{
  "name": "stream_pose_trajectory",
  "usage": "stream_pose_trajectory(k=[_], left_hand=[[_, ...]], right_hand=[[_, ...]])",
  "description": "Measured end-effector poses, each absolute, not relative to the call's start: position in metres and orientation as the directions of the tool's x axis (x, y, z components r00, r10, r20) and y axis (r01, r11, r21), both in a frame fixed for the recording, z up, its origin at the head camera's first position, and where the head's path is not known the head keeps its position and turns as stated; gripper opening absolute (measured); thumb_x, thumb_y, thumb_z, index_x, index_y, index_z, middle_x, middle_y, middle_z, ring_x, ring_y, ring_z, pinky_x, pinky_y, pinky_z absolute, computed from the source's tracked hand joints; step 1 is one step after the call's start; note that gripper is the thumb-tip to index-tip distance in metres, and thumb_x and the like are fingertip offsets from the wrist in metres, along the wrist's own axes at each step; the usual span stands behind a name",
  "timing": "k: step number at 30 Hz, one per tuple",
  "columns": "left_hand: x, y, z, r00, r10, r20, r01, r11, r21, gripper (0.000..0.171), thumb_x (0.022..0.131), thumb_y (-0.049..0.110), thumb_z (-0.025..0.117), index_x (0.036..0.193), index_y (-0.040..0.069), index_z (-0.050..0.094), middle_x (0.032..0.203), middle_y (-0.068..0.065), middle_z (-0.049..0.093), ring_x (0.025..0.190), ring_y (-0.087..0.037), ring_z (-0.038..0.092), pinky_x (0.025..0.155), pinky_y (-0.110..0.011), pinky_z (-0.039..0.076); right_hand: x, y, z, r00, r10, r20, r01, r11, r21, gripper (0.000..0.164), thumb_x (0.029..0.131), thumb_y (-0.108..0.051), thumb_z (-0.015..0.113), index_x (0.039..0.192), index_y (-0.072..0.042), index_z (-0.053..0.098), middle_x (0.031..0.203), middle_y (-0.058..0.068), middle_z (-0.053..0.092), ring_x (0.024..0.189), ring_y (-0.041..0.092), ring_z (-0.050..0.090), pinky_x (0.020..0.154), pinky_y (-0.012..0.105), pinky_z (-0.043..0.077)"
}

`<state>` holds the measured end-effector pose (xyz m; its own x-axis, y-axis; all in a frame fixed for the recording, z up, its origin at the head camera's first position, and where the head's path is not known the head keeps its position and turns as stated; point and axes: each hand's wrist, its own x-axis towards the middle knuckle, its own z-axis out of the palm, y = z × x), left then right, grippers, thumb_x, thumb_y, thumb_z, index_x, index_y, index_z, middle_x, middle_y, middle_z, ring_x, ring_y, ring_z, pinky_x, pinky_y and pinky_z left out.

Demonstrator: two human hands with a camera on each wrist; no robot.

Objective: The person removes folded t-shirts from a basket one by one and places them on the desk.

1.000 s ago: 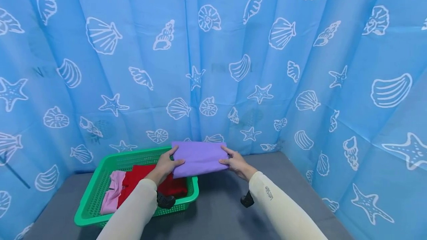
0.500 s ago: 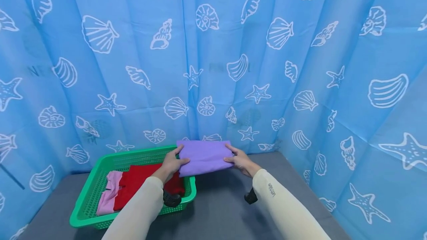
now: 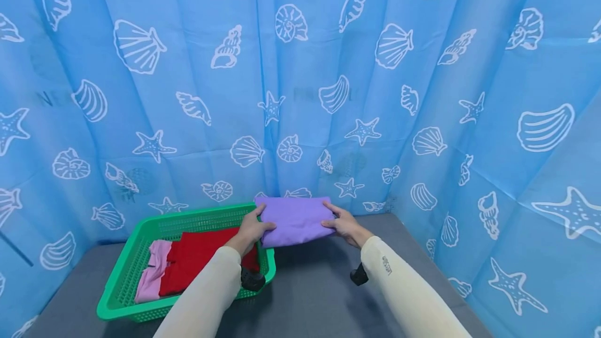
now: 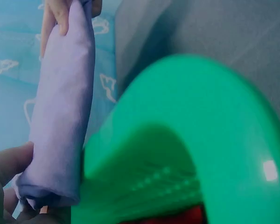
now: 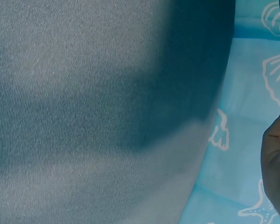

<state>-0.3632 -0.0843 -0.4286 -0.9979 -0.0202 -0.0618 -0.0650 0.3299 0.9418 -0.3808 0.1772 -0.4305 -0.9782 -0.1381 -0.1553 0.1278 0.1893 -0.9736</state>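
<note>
A folded purple cloth (image 3: 296, 220) is held up in the air, level with the basket's right end. My left hand (image 3: 251, 227) pinches its left edge, thumb on top and fingers underneath. At the opposite edge my right hand (image 3: 345, 224) grips it the same way. In the left wrist view the folded cloth (image 4: 63, 102) looks like a thick layered bundle, with the left thumb (image 4: 11, 163) pressed on its near end. Only part of the right hand (image 5: 276, 163) shows in the right wrist view.
A green plastic basket (image 3: 110, 296) stands on the grey table (image 3: 310, 301) at the left. Inside lie a red folded cloth (image 3: 194, 257) and a pink one (image 3: 152, 275). A blue curtain (image 3: 300, 108) with white shell prints hangs behind and at the sides.
Both hands have carried the purple cloth a little to the right, away from over the basket's right end. The hold is the same. The head view has shifted slightly.
</note>
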Motion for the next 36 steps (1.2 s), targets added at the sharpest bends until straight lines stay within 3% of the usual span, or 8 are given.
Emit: stream_pose_trajectory(k=[6, 11, 15, 22, 30, 36], left_hand=[[-0.361, -0.071, -0.426, -0.997, 0.003, -0.072, -0.068, 0.305, 0.950, 0.087, 0.084, -0.003, 0.069, 0.157, 0.008, 0.023, 0.159, -0.026, 0.020, 0.147, -0.042, 0.017, 0.112, -0.053, 0.034], [-0.361, -0.059, -0.428, -0.997, 0.013, -0.075, -0.068, 0.298, 0.952, 0.092, 0.082, -0.003, 0.071, 0.158, 0.009, 0.020, 0.160, -0.025, 0.018, 0.148, -0.041, 0.014, 0.114, -0.053, 0.031], [-0.360, -0.049, -0.430, -0.998, -0.010, -0.054, -0.055, 0.286, 0.957, 0.091, 0.082, -0.007, 0.070, 0.157, 0.006, 0.021, 0.160, -0.025, 0.019, 0.148, -0.041, 0.014, 0.114, -0.052, 0.031], [-0.359, -0.034, -0.435, -0.999, -0.044, -0.010, -0.022, 0.289, 0.957, 0.089, 0.081, -0.010, 0.069, 0.156, 0.004, 0.022, 0.159, -0.025, 0.023, 0.148, -0.042, 0.017, 0.114, -0.052, 0.032], [-0.360, -0.016, -0.444, -0.993, -0.111, 0.032, -0.003, 0.297, 0.955, 0.089, 0.077, -0.015, 0.067, 0.154, 0.001, 0.026, 0.154, -0.029, 0.029, 0.145, -0.044, 0.023, 0.115, -0.051, 0.030], [-0.360, 0.004, -0.454, -0.981, -0.172, 0.091, 0.020, 0.380, 0.925, 0.090, 0.073, -0.013, 0.070, 0.153, 0.001, 0.031, 0.151, -0.031, 0.034, 0.139, -0.047, 0.033, 0.112, -0.052, 0.035]], right_hand=[[-0.382, 0.183, -0.429, -0.981, -0.122, -0.151, 0.123, 0.209, -0.970, 0.069, 0.094, 0.003, 0.059, 0.155, -0.016, 0.031, 0.159, 0.026, 0.018, 0.121, 0.034, 0.054, 0.090, 0.039, 0.055], [-0.381, 0.190, -0.429, -0.983, -0.109, -0.151, 0.124, 0.221, -0.967, 0.069, 0.095, 0.003, 0.058, 0.155, -0.015, 0.031, 0.160, 0.026, 0.016, 0.126, 0.035, 0.049, 0.095, 0.042, 0.052], [-0.381, 0.197, -0.430, -0.984, -0.106, -0.144, 0.117, 0.233, -0.966, 0.067, 0.096, 0.001, 0.057, 0.155, -0.015, 0.031, 0.159, 0.027, 0.015, 0.126, 0.035, 0.048, 0.097, 0.043, 0.051], [-0.376, 0.206, -0.428, -0.989, -0.097, -0.111, 0.086, 0.234, -0.969, 0.070, 0.094, -0.001, 0.061, 0.155, -0.017, 0.031, 0.158, 0.030, 0.014, 0.121, 0.034, 0.052, 0.086, 0.032, 0.055], [-0.380, 0.213, -0.439, -0.990, -0.065, -0.123, 0.105, 0.231, -0.967, 0.069, 0.094, 0.003, 0.058, 0.155, -0.016, 0.032, 0.160, 0.028, 0.015, 0.117, 0.030, 0.053, 0.085, 0.033, 0.054], [-0.383, 0.220, -0.445, -0.994, -0.015, -0.105, 0.095, 0.305, -0.948, 0.069, 0.094, 0.004, 0.058, 0.155, -0.015, 0.032, 0.161, 0.025, 0.014, 0.138, 0.039, 0.037, 0.092, 0.033, 0.049]])
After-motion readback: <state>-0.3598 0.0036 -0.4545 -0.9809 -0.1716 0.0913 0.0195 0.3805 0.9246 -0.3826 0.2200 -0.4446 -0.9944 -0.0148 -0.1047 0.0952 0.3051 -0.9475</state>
